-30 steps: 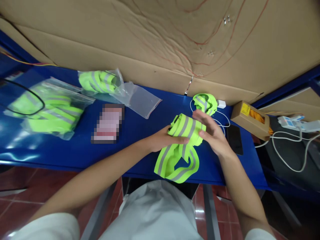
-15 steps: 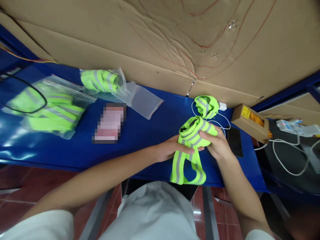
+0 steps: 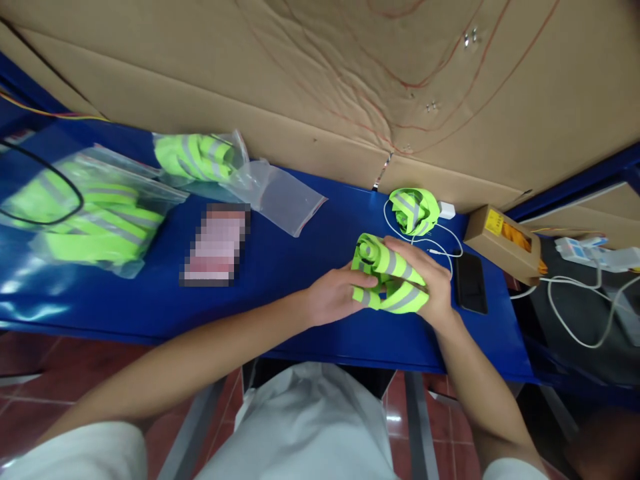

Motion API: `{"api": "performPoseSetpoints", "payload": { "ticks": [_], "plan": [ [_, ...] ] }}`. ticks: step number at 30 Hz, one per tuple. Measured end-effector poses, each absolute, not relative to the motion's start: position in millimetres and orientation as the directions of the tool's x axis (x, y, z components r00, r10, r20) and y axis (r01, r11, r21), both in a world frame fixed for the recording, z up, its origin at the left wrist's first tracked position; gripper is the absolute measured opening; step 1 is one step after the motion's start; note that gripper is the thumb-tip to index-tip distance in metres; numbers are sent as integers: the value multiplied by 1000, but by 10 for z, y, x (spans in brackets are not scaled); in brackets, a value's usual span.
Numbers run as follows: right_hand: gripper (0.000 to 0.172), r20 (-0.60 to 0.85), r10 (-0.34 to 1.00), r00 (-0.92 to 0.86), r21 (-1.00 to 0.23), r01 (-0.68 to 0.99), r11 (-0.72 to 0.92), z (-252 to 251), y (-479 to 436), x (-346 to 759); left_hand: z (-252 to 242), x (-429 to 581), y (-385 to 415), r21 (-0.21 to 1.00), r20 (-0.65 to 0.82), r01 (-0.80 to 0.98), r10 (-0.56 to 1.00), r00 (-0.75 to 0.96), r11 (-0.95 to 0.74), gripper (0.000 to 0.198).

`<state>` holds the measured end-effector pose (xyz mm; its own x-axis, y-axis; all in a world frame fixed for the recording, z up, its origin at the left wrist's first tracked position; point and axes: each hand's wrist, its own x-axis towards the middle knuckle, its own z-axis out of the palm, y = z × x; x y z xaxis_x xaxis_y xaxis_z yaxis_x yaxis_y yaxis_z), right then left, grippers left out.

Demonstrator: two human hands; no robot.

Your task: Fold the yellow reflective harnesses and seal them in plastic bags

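Note:
A yellow-green reflective strap (image 3: pixel 395 263) with grey stripes is partly rolled up between my hands, above the front of the blue table. My left hand (image 3: pixel 336 293) grips its left side, fingers over the lower fold. On the right, my right hand (image 3: pixel 430 280) is wrapped round the other side of the roll; some of its fingertips are hidden behind the material. Another bundled reflective strap (image 3: pixel 414 211) lies just beyond, beside a white cable (image 3: pixel 447 230).
Clear plastic bags with reflective straps (image 3: pixel 100 220) lie at left, one more bagged bundle (image 3: pixel 195 158) behind. An unfilled plastic bag (image 3: pixel 287 197) and a blurred-out pink item (image 3: pixel 215 245) are on the table (image 3: pixel 280 267). At right are a black phone (image 3: pixel 471 283) and a cardboard box (image 3: pixel 505 243).
The strap's loose loop, which hung down toward the table's front edge, is now drawn up and folded against the roll. My right hand has shifted over the roll's top.

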<state>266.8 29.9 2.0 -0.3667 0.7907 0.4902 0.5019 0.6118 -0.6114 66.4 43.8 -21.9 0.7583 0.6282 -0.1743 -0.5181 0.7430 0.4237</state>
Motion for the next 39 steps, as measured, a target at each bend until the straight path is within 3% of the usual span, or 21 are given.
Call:
{"api": "performPoseSetpoints", "payload": {
  "ticks": [5, 8, 12, 15, 17, 19, 21, 25, 30, 34, 39],
  "plan": [
    [53, 552, 672, -493, -492, 459, 740, -96, 399, 2695, -242, 654, 453, 480, -162, -537, 672, 723, 694, 53],
    [58, 499, 664, -556, -476, 464, 747, -77, 390, 2686, -257, 632, 501, 509, -153, -560, 709, 689, 654, 57],
    [56, 315, 710, -630, -640, 411, 649, 30, 364, 2711, -229, 564, 606, 599, -195, -534, 756, 625, 597, 72],
    [52, 381, 822, -423, -809, 279, 518, 37, 411, 2761, -196, 513, 647, 666, -204, -469, 746, 633, 580, 97],
    [62, 371, 882, -289, -876, 205, 436, 0, 456, 2779, -188, 493, 642, 697, -194, -433, 732, 653, 571, 109],
    [77, 251, 906, -340, -920, 208, 333, -42, 481, 2769, -197, 487, 621, 711, -182, -420, 724, 665, 564, 116],
    [77, 134, 905, -404, -934, 253, 251, -72, 476, 2732, -217, 497, 599, 710, -185, -409, 712, 677, 574, 119],
    [61, 172, 944, -282, -915, 309, 259, -80, 412, 2639, -268, 560, 580, 638, -206, -463, 716, 666, 615, 102],
    [56, 353, 917, -187, -835, 379, 399, -46, 350, 2599, -328, 621, 583, 513, -216, -480, 649, 730, 711, 42],
    [74, 444, 866, -231, -757, 420, 500, -38, 327, 2620, -328, 590, 612, 471, -199, -509, 648, 735, 721, 40],
    [52, 555, 745, -371, -575, 476, 666, -45, 364, 2652, -261, 516, 658, 309, -148, -588, 649, 746, 747, 42]
  ]
}}
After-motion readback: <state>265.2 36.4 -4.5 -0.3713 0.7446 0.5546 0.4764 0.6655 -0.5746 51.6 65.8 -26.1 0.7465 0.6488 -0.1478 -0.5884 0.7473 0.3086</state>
